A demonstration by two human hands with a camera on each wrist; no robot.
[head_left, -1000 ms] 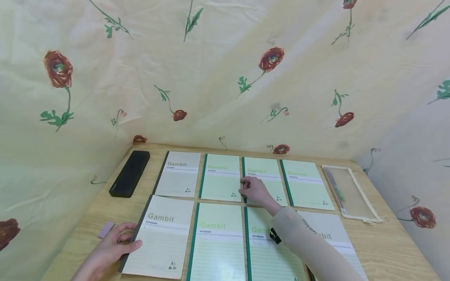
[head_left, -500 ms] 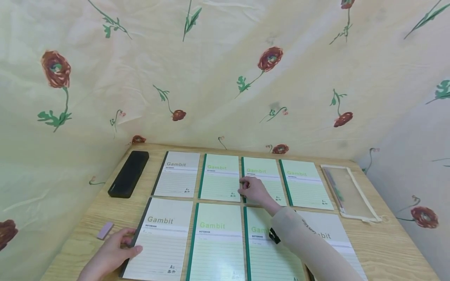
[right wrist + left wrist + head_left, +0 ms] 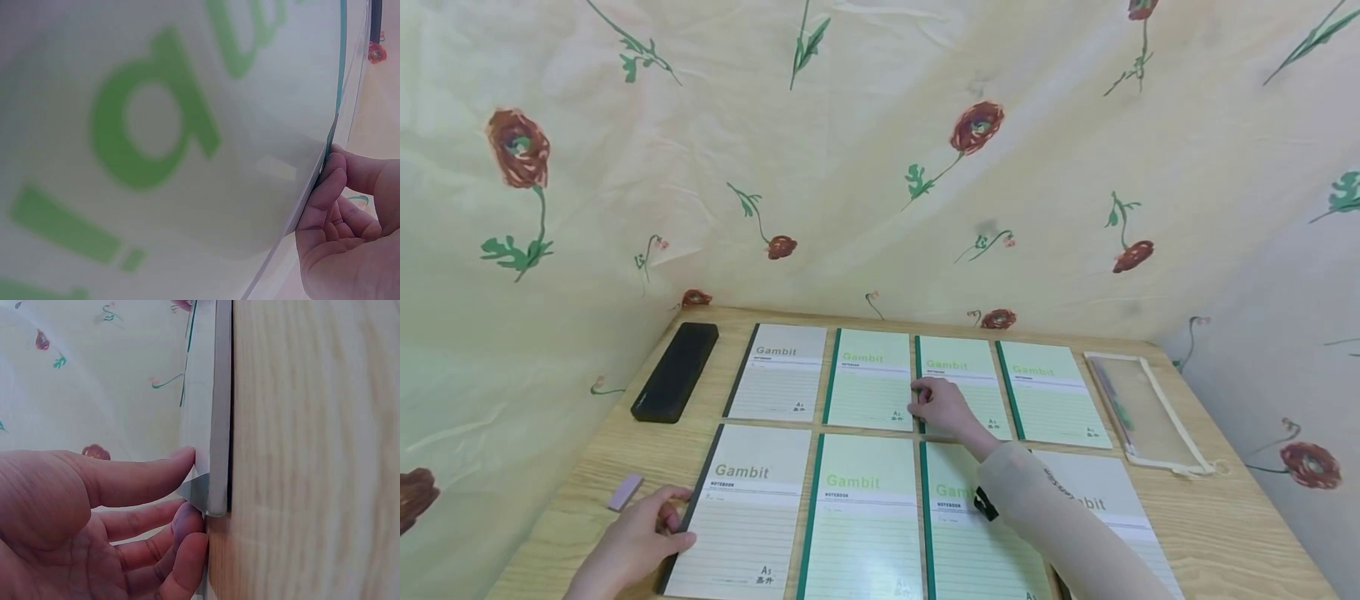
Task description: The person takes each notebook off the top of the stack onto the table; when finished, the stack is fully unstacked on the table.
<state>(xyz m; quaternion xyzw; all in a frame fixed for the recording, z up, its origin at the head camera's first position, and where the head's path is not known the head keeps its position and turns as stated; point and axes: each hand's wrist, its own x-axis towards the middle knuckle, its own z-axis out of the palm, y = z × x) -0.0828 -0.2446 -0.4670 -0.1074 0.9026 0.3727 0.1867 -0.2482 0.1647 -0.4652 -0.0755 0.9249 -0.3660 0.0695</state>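
Several Gambit notebooks lie in two rows on the wooden table. My left hand [image 3: 640, 533] is at the dark spine of the front-left notebook [image 3: 737, 517], which lies flat. In the left wrist view, the thumb [image 3: 150, 478] reaches the spine edge while the loosely bent fingers stay beside it. Over the back row, my right hand [image 3: 946, 406] is at the green spine of the third notebook [image 3: 966, 375]. Seen from the right wrist, its thumb and curled index finger [image 3: 328, 187] pinch that spine edge. The right sleeve covers parts of two front notebooks.
A black case [image 3: 675, 372] stands at the back left. Near my left hand lies a small purple block [image 3: 625, 492]. A clear zip pouch [image 3: 1150, 412] with pens lies to the right. Flowered cloth [image 3: 850, 167] hangs behind the table [image 3: 1255, 533].
The front-left notebook has shifted slightly towards me, from touching the back-left notebook to just apart from it. My left hand moved with it, and its thumb drew back to the spine. My right hand stayed still.
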